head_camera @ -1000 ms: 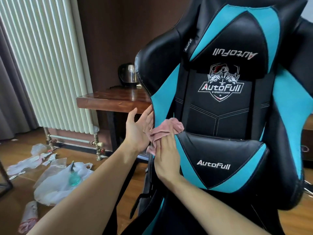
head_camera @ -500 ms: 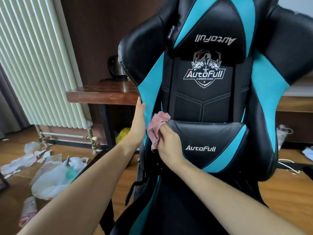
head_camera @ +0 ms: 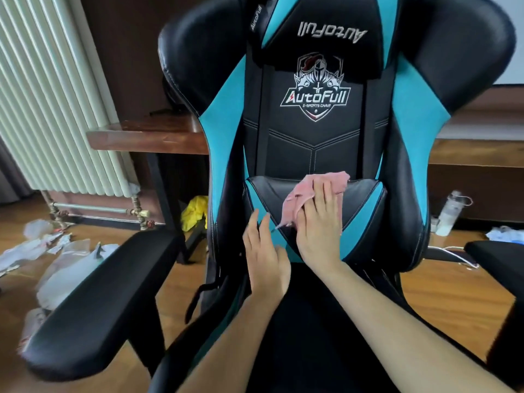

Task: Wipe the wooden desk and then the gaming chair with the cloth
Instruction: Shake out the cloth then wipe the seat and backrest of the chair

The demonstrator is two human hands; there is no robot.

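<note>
Cloth [head_camera: 301,194] — under right hand [head_camera: 320,234], on chair [head_camera: 312,143]

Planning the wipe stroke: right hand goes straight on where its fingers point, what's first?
Right hand points up: first the pink cloth bunched ahead at the top edge of the lumbar cushion, then probably the black backrest; depth unclear.

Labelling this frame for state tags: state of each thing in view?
gaming chair, upright, nobody seated
lumbar cushion, upright against its back
cloth, crumpled, pressed on lumbar cushion
right hand, open, fingers flat on cloth
left hand, open, fingers straight, at cushion's lower left
bottle, standing on floor
</note>
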